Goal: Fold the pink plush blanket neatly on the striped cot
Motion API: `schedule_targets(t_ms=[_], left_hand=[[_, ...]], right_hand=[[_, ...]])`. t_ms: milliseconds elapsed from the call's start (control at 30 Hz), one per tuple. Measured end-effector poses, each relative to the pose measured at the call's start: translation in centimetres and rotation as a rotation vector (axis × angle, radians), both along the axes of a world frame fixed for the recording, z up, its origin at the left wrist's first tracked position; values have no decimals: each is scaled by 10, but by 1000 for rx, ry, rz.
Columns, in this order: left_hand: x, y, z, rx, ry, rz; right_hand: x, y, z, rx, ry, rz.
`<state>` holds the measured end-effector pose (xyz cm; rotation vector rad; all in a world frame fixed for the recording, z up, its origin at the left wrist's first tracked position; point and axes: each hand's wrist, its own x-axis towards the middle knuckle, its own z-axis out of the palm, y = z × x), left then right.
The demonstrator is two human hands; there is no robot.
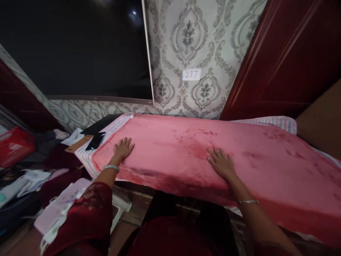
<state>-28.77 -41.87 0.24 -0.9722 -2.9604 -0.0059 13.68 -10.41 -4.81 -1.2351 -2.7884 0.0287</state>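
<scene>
A pink plush blanket (186, 142) lies spread over a bed, with a striped sheet (114, 126) showing at its left edge. My left hand (123, 148) rests flat on the blanket near its left end, fingers stretched out, a silver bangle on the wrist. My right hand (221, 163) lies flat on the blanket near the front edge, fingers apart, also with a bangle on the wrist. Neither hand holds anything.
A black phone (95, 140) lies by the bed's left corner. Heaped clothes, papers and a red box (14, 145) crowd the floor at left. Patterned wallpaper with a "277" label (191, 74) is behind, a dark window (80, 49) left, a red door (287, 60) right.
</scene>
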Motion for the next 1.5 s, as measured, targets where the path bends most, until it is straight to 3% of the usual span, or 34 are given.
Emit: schedule_targets(t_ms=[167, 333, 567, 867, 1067, 1167, 1367, 1500], left_hand=[[-16, -38, 6, -7, 29, 50], [-28, -42, 8, -6, 51, 3], [-52, -18, 2, 34, 68, -62], [-95, 13, 12, 52, 100, 97], [-115, 62, 9, 56, 26, -88], [-134, 77, 6, 43, -37, -107], [-170, 80, 1, 81, -67, -77], [-171, 72, 4, 170, -38, -150]], right_hand=[[1, 4, -11, 38, 35, 7], [3, 9, -22, 91, 58, 28], [5, 12, -25, 112, 33, 40], [10, 16, -40, 158, 104, 44], [13, 21, -49, 169, 147, 46], [15, 23, -51, 162, 140, 51], [21, 26, -60, 191, 155, 69], [19, 25, -55, 165, 117, 59]])
